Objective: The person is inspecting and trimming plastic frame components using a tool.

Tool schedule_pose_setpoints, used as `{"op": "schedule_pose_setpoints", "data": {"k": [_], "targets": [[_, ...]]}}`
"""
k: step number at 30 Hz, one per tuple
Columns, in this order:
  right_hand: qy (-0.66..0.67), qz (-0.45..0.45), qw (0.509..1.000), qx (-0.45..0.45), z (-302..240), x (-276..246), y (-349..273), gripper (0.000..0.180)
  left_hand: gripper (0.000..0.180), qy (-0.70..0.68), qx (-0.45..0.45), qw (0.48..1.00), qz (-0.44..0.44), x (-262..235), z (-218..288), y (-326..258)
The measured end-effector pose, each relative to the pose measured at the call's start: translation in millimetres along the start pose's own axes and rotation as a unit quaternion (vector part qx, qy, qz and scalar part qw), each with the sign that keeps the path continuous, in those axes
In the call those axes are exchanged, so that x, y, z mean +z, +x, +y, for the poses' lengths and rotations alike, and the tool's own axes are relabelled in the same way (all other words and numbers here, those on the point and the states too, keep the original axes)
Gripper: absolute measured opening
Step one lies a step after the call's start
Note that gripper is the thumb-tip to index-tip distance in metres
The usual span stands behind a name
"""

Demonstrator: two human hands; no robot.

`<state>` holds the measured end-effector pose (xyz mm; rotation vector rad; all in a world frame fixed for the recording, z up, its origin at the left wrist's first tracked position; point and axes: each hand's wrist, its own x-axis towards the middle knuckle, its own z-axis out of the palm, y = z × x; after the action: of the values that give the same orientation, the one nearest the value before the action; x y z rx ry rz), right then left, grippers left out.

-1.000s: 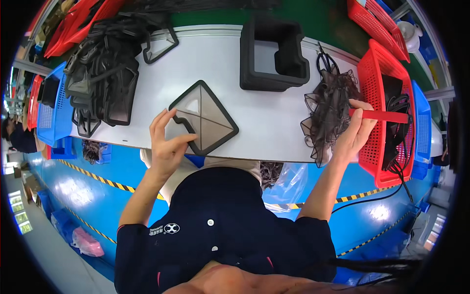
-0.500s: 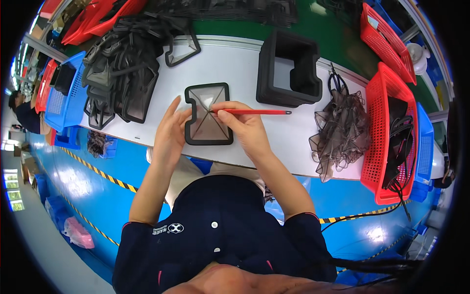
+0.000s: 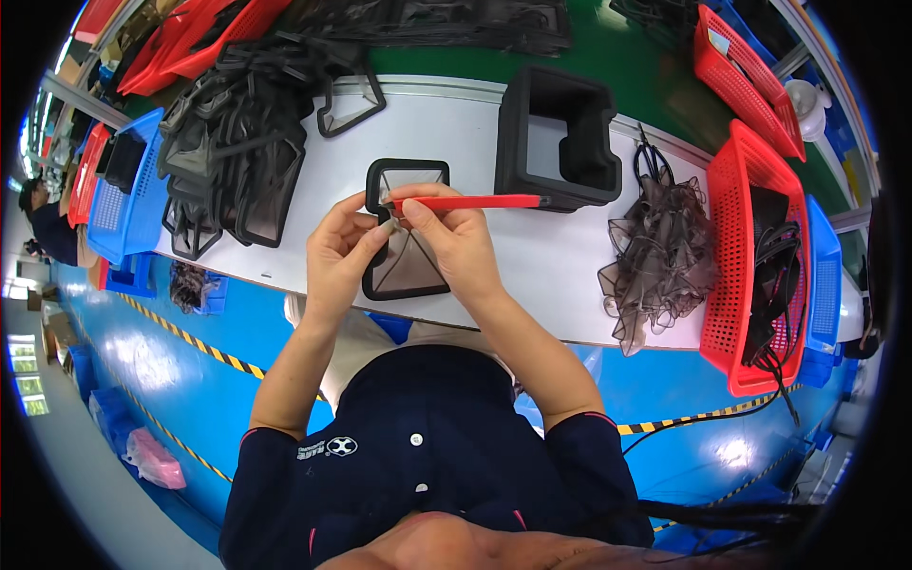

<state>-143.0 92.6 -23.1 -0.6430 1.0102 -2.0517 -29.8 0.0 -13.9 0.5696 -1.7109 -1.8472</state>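
Note:
A black-rimmed mesh panel (image 3: 408, 266), notched on its left side, lies at the near edge of the white table before me. Creases run across its grey mesh. My right hand (image 3: 458, 237) grips a slim red pen-like tool (image 3: 494, 201), whose dark end points right; its left end is covered by my fingers. Against the notch, my left hand (image 3: 344, 245) is pinched, thumb and fingers close to the tool's left end. Whatever is between those fingertips is too small to make out. Both hands cover the middle of the panel.
A pile of black-framed mesh pieces (image 3: 233, 161) lies at left. Behind to the right stands a black box-shaped frame (image 3: 513, 157). Farther right are crumpled mesh pieces (image 3: 665, 256) and a red basket (image 3: 727, 256) with black cords. A blue basket (image 3: 142, 180) stands beyond the pile.
My left hand has gone from spread fingers to a pinch at the panel's notch. My right hand and the red tool have shifted slightly left and away from me.

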Motion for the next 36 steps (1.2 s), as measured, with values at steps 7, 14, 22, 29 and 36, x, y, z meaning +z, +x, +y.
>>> {"op": "schedule_pose_setpoints", "data": {"k": [7, 14, 22, 29, 36], "targets": [[-0.079, 0.0, 0.996, -0.035, -1, 4, -5, 0.014, 0.036, 0.04, 0.013, 0.999, 0.003, -1, 0, -4], [-0.372, 0.047, 0.896, -0.238, 5, 10, -5, 0.011, 0.034, 0.072, 0.031, 0.996, 0.051, 7, 5, -11], [-0.49, 0.077, 0.801, -0.335, -45, -14, -53, 0.017, 0.014, 0.236, 0.004, 0.953, 0.19, -47, -10, 10], [-0.508, 0.279, 0.656, -0.483, -128, -62, -105, 0.017, 0.014, 0.271, -0.049, 0.95, 0.149, -36, -3, 17], [-0.739, 0.376, 0.529, -0.18, -185, -151, -81, 0.011, 0.024, 0.298, -0.092, 0.942, 0.121, -56, -10, 28]]}}
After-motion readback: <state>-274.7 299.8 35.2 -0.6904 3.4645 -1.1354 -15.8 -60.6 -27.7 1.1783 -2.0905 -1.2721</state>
